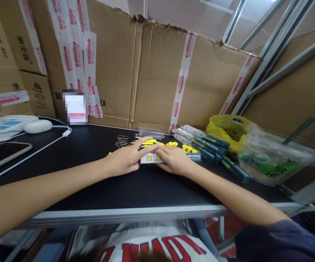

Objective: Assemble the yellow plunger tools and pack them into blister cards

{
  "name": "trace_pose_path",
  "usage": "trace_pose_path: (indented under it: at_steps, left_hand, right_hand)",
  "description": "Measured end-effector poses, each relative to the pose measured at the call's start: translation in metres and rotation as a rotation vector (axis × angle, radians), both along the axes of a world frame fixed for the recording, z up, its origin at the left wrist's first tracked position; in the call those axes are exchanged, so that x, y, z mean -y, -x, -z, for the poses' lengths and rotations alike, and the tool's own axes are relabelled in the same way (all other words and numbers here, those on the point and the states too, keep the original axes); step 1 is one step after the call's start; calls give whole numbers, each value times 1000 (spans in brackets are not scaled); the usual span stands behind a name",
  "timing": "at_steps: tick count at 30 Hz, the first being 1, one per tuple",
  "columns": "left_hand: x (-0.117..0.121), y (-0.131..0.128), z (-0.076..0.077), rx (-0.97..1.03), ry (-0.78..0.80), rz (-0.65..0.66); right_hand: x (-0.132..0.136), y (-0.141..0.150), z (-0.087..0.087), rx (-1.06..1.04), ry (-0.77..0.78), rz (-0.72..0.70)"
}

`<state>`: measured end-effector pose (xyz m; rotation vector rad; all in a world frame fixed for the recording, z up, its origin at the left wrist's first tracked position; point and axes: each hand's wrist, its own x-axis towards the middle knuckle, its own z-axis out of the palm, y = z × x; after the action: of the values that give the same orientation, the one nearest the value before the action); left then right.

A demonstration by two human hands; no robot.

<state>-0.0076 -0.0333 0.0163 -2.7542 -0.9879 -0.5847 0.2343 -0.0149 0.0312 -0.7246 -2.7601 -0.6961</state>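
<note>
At the middle of the black table, a small long white-and-green box (148, 159) lies between my hands. My left hand (124, 156) grips its left end, with the fingers reaching over the top. My right hand (173, 159) closes around the middle of the box, and its fingertips meet those of the left hand. The green end (194, 157) of the box shows past my right hand. Just behind the hands are yellow plastic pieces (171, 144), partly hidden by the fingers. Bent metal wire pieces (122, 141) lie behind my left hand, near clear plastic pieces (152, 134).
To the right lies a stack of similar boxes (201, 140), beside a yellow plastic bag (226, 127) and a clear bag (271, 163). On the left are a phone (7, 154), a white cable (37, 156) and a power strip (7, 125). Cardboard (157, 72) walls the back.
</note>
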Motion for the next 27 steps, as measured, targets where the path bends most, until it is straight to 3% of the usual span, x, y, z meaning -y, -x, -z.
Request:
trace_pose_path:
  at_steps: [5,10,14,20,27]
  left_hand:
    - [-13,12,-6,96,14,-1]
    - [-36,30,-12,283,143,-32]
    - [-55,42,-10,490,371,-129]
    - [-70,46,-9,860,665,-70]
    - [-62,37,-9,807,733,-25]
  right_hand:
    - [-3,-2,-2,-40,51,48]
    - [-9,-9,-5,-84,64,205]
    - [-18,-17,-8,-161,65,255]
    - [-27,-25,-10,-220,63,304]
    - [-22,-21,-10,-195,92,267]
